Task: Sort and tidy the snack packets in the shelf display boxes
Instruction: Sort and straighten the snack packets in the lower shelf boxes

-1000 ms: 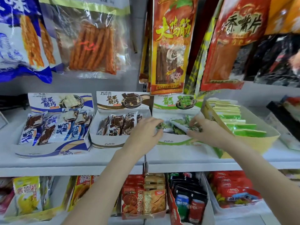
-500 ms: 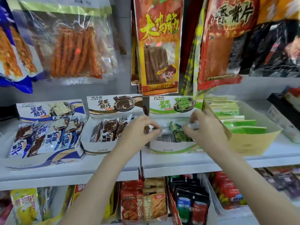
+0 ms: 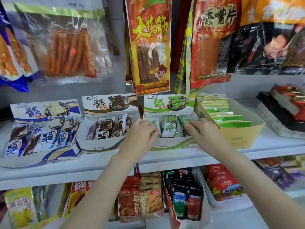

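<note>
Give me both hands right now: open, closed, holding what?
Left hand: fingers curled on a green packet in the green display box.
Right hand: fingers on the rightmost green packet; grip cannot be told.

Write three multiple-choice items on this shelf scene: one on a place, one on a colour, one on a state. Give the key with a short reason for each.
1. Where are both hands working?
A. In the green display box
B. In the blue display box
C. On the lower shelf

2. What colour trims the display box farthest to the left on the middle shelf?
A. Green
B. Blue
C. Red

3. How do the packets in the green box stand?
A. Lying flat in a pile
B. Upright in a row
C. Spilled onto the shelf

Key: 1 A, since the left hand and the right hand both reach into the green display box. 2 B, since the blue display box stands left of the brown display box. 3 B, since the green packets stand on end side by side between the hands.
</note>
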`<state>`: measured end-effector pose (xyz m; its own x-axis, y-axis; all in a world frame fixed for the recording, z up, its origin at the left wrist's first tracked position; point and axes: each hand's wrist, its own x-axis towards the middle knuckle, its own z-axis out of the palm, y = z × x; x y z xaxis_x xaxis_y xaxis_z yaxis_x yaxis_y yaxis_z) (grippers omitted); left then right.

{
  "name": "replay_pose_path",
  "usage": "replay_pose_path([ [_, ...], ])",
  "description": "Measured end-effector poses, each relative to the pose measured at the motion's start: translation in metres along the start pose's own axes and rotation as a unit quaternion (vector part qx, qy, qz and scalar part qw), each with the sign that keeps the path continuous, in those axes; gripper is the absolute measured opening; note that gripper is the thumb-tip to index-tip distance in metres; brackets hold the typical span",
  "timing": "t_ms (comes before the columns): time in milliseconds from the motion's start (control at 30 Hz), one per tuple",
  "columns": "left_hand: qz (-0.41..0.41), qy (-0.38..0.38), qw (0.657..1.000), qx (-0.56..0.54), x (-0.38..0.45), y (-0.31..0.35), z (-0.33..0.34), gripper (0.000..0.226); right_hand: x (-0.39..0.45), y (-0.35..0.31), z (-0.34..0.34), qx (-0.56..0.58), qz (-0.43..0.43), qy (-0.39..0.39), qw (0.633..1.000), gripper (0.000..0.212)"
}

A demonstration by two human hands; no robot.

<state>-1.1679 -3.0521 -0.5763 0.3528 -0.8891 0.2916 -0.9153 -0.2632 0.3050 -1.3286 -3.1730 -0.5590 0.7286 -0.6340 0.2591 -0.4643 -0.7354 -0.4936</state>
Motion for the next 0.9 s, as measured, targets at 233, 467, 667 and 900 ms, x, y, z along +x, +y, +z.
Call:
replay_pose_path([
  [233, -0.02, -0.13, 0.991, 0.021, -0.014, 0.025, -0.014, 0.043, -0.016, 0.01, -0.016, -0.022, -0.042, -0.03, 0.998, 0.031],
  [467, 0.057, 0.125, 0.99, -0.007, -0.035, 0.027, -0.003, 0.041, -0.043, 0.021, -0.031, -0.08, -0.086, -0.037, 0.992, 0.039],
  [667, 0.056, 0.123, 0.991, -0.02, -0.032, 0.041, 0.005, 0.039, -0.055, 0.041, -0.055, -0.111, -0.111, 0.046, 0.987, 0.027],
  [900, 0.079, 0.033, 0.996, -0.011, -0.02, 0.073, 0.033, 0.042, -0.064, 0.069, -0.059, -0.181, -0.056, 0.059, 0.98, 0.05],
])
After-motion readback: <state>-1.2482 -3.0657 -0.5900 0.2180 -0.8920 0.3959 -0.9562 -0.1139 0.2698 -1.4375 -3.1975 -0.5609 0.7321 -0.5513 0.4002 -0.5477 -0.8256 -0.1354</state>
